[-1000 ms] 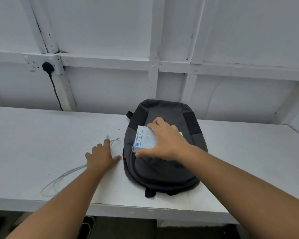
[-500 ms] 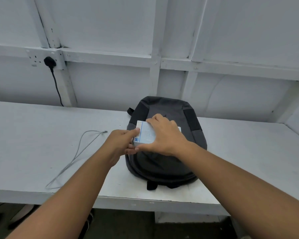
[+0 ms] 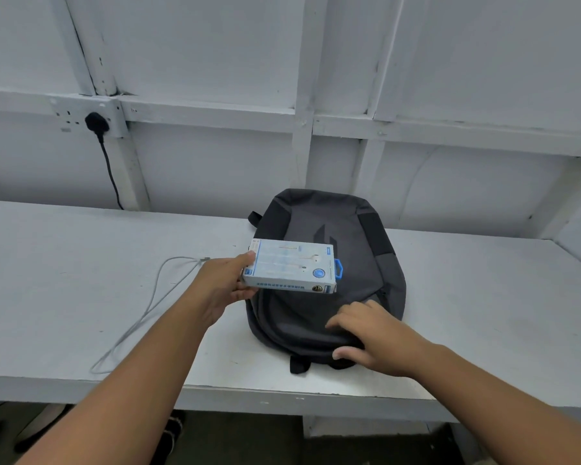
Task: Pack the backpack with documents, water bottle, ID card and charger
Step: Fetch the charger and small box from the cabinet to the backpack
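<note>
Head view: the white-and-blue cardboard box (image 3: 291, 266), printed with earphones, was lying on the dark grey fabric backpack (image 3: 349, 236) under the right hand a moment ago. It has now passed to the left hand (image 3: 223, 286), whose fingers grip its left end and hold it level just above the pack's left side. The right hand (image 3: 373, 333) has dropped to the pack's near end, by the front edge of the white-painted bench (image 3: 64, 263). Its fingers lie spread and lightly bent on the fabric and hold nothing that I can make out.

The handover probably frees the right hand to find a zip, since the backpack lies flat and looks closed, with nothing visibly packed yet.

A thin grey cable (image 3: 148, 310), perhaps the charger lead, loops across the bench left of the pack toward the front edge. Behind, a black plug (image 3: 96, 122) sits in a socket on the white panelled wall (image 3: 215, 45), its cord dropping behind the bench's back edge.
</note>
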Demonstrator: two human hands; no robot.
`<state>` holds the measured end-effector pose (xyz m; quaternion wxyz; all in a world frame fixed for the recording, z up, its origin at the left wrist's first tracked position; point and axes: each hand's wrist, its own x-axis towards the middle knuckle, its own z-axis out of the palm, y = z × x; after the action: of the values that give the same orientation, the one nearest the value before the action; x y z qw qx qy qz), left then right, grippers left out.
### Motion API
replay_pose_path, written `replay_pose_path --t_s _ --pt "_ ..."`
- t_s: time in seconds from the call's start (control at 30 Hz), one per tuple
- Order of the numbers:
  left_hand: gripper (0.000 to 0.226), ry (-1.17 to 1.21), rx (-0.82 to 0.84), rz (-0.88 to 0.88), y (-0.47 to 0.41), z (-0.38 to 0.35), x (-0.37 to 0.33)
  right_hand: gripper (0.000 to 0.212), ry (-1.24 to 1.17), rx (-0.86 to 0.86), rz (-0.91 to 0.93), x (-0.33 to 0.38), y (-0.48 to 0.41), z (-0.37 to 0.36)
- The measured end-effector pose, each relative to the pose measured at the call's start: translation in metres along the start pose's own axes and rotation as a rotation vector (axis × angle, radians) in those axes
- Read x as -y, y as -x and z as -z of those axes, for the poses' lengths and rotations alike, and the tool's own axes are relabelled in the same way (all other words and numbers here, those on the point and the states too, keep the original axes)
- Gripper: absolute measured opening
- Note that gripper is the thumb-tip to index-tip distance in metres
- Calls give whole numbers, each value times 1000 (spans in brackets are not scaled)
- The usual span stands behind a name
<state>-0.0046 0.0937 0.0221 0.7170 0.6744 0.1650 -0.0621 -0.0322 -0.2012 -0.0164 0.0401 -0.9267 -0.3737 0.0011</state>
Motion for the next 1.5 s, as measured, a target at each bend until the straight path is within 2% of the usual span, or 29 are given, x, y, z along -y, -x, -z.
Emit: replay_pose_path --t_s 0.1,0.2,0.27,0.43,0.6,0.73,0.83,0.9,0.97,1.17,1.3,1.5 --pt "33 11 0 -11 7 1 -7 29 -71 26 37 -4 -9 8" --pt "32 65 10 -66 22 8 -18 16 -440 -34 -130 -14 -22 33" --pt "30 107 6 -126 34 17 -24 10 -558 -89 -236 -20 -36 59" --pt "24 59 -18 -282 65 37 -37 17 -724 -238 -402 -43 -72 140" --pt "13 -288 -118 -448 61 27 -25 21 -762 -322 -506 -61 -97 192" --pt "32 -753 -200 -809 36 1 3 23 -734 -366 -473 -56 -104 199" --pt "41 -1088 -110 -1011 19 -16 22 21 -718 -406 -461 -51 -103 195" --pt "45 -1293 -29 -1079 6 -25 36 21 -707 -432 -454 -50 -100 194" --pt "49 -1425 -22 -1050 -9 -28 49 19 -703 -450 -446 -50 -98 194" --pt "46 -1544 -52 -828 -42 -32 51 21 -682 -438 -415 -47 -94 188" --pt "67 -1614 33 -577 -46 -55 41 21 -684 -423 -393 -44 -93 180" --pt "61 -1632 40 -526 -71 -84 32 18 -684 -425 -365 -41 -85 173"
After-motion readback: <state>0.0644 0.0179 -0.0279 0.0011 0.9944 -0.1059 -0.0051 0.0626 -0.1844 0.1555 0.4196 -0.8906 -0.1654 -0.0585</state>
